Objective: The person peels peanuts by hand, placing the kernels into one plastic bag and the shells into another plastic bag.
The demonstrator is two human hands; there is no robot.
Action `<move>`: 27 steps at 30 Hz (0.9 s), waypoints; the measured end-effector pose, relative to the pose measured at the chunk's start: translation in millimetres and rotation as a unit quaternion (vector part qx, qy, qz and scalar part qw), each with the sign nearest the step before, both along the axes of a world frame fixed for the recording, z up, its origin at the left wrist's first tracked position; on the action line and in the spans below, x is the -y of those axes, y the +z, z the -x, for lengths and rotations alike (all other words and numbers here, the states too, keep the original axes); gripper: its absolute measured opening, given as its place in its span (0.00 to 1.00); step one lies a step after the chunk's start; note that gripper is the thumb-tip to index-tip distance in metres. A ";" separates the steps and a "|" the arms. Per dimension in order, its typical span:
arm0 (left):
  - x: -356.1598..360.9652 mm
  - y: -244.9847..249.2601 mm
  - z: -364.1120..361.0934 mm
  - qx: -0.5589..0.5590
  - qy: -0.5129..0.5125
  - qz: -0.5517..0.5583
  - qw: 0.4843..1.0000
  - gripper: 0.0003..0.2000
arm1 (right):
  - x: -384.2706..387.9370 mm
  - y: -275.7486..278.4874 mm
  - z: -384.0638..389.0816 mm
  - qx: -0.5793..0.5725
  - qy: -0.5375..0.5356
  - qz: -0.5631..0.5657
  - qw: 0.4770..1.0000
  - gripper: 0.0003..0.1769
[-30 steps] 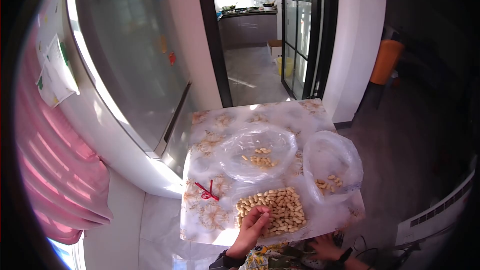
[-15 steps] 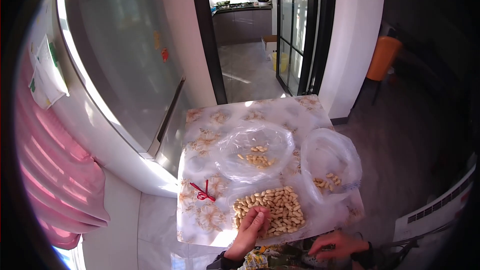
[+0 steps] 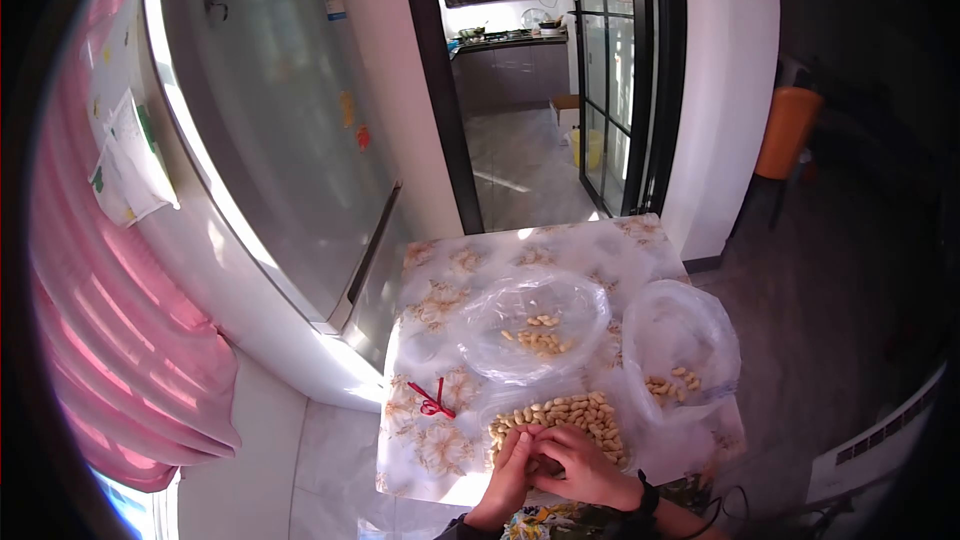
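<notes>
A pile of unshelled peanuts [image 3: 572, 414] lies on clear plastic at the near edge of a small table [image 3: 520, 250] with a floral cover. My left hand [image 3: 513, 463] and my right hand [image 3: 577, 460] meet over the near side of the pile, fingers curled together on a peanut that is mostly hidden between them. Beyond the pile stands an open clear bag [image 3: 535, 322] with a few peanuts inside. A second clear bag [image 3: 685, 340] with a few peanuts stands at the right edge.
A red twist tie [image 3: 433, 401] lies on the table's left side. A large silver fridge [image 3: 270, 130] stands against the table's left. A pink curtain [image 3: 110, 360] hangs far left. Behind the table a doorway opens to a kitchen; an orange chair [image 3: 788, 130] stands at right.
My right hand has come up from below the table edge to join the left hand over the peanut pile. The view has shifted slightly.
</notes>
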State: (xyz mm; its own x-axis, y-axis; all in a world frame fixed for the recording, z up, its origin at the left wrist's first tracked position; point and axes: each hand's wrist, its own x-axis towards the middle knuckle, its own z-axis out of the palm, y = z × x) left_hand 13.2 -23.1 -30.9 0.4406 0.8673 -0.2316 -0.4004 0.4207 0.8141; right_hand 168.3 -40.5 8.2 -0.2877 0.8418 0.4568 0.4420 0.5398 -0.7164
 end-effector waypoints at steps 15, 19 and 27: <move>-1.5 -0.6 -2.4 0.035 -0.011 0.008 0.999 0.19 | 2.5 -14.6 -4.9 -0.004 -0.032 0.012 0.999 0.14; 0.3 10.2 -8.4 0.055 -0.007 0.006 0.998 0.15 | 4.1 -17.0 -5.6 -0.044 -0.048 -0.001 0.998 0.13; 3.3 11.2 -5.1 -0.016 -0.012 -0.028 0.999 0.10 | 8.6 -8.9 -12.9 -0.070 -0.099 0.038 0.992 0.12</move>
